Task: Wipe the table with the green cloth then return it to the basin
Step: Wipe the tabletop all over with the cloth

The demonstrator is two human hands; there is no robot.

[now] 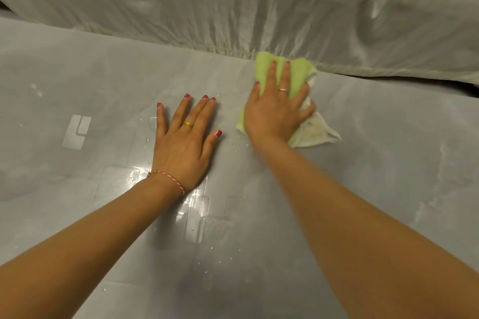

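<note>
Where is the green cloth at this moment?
In the head view the green cloth lies on the grey table, right of centre under the right hand, close to the white sheet along the far edge.

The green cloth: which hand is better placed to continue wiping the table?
The right hand: it already presses the green cloth on the grey table. The left hand lies flat and empty, apart from the cloth.

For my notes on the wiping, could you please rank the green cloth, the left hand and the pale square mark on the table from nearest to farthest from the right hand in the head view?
1. Green cloth: directly under the right hand.
2. Left hand: flat on the table, to its left.
3. Pale square mark: far left, beyond the left hand.
</note>
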